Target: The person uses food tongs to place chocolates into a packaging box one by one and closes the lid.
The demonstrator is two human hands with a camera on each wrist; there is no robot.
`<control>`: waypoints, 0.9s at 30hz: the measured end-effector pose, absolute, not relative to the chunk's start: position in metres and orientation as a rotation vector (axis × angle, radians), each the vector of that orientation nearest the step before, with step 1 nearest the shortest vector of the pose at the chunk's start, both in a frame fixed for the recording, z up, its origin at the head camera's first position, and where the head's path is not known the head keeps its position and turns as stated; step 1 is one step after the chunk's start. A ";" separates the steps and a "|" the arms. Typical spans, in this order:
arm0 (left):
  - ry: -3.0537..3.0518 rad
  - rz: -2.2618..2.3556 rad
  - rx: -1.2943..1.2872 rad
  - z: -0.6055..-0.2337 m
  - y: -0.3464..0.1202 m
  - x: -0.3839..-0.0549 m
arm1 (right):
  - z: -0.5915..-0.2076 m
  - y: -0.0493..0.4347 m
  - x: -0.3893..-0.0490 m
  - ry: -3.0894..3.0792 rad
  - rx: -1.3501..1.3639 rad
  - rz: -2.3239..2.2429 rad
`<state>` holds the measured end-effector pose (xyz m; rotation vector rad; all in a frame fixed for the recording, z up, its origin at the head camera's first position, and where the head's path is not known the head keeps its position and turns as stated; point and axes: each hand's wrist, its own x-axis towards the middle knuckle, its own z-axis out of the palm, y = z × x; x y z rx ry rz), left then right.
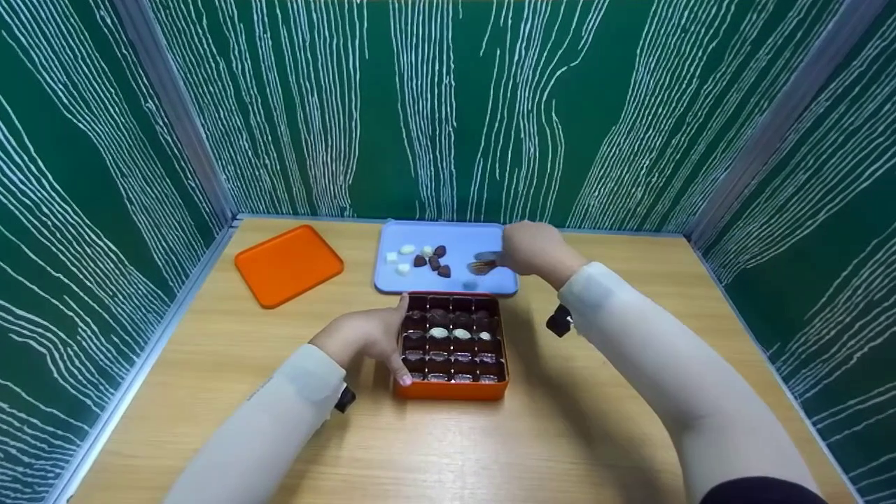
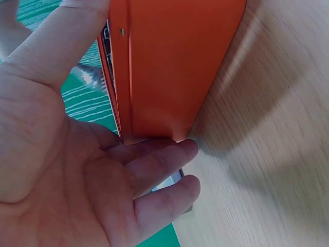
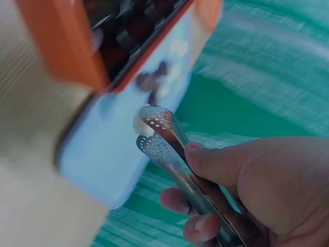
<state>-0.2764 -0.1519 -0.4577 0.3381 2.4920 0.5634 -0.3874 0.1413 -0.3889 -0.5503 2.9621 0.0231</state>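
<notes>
My left hand (image 1: 367, 334) grips the left side of an orange box (image 1: 451, 390), thumb near the front corner and fingers toward the back. Its brown compartment insert (image 1: 439, 367) holds several dark chocolates (image 1: 438, 318) in a row, with white ones (image 1: 461, 334) in front of them. My right hand (image 1: 535, 248) holds metal tongs (image 3: 154, 118) with perforated tips over the right part of a light blue tray (image 1: 448, 234). At the tips, in the right wrist view, is a white chocolate (image 3: 140, 126); whether it is clamped I cannot tell. Blur covers the tips in the head view.
On the blue tray's left half lie several loose white chocolates (image 1: 404, 269) and dark chocolates (image 1: 444, 271). A shallow orange lid-like tray (image 1: 290, 266) lies at the back left of the wooden table (image 1: 595, 420). Green patterned panels (image 1: 378, 140) enclose the back and sides.
</notes>
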 end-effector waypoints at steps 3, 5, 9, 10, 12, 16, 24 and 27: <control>2.497 0.575 0.344 -0.459 -0.154 -0.275 | -0.372 0.124 -0.368 2.958 -0.684 0.050; 2.495 0.594 0.348 -0.459 -0.156 -0.275 | -0.363 0.111 -0.353 2.933 -0.789 0.076; 2.485 0.636 0.386 -0.460 -0.160 -0.274 | -0.355 0.086 -0.326 2.858 -0.963 0.151; 2.485 0.638 0.400 -0.460 -0.162 -0.274 | -0.355 0.080 -0.321 2.838 -0.986 0.171; 2.492 0.640 0.420 -0.460 -0.163 -0.273 | -0.358 0.069 -0.314 2.807 -1.004 0.216; 2.512 0.634 0.446 -0.459 -0.166 -0.272 | -0.366 0.053 -0.306 2.771 -1.029 0.316; 2.496 0.691 0.406 -0.458 -0.165 -0.269 | -0.374 0.037 -0.299 2.758 -1.138 0.460; 2.502 0.686 0.422 -0.457 -0.163 -0.269 | -0.377 0.031 -0.298 2.765 -1.174 0.514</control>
